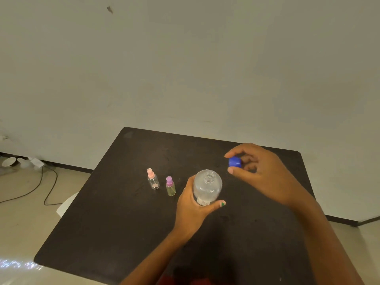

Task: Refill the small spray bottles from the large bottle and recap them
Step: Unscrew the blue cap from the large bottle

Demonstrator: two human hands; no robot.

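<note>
Head view: the left hand [192, 204] wraps its fingers [221, 203] round the large bottle [207, 187], upright and uncapped on the dark surface [115, 212]. At its two o'clock, the right hand [261, 171] pinches the blue cap [235, 162] above the surface. The pink-capped spray bottle [153, 179] and purple-capped spray bottle [170, 186] stand at nine o'clock, both capped. With the neck open, tipping the large bottle could spill liquid; narrow spray necks invite overflow.
</note>
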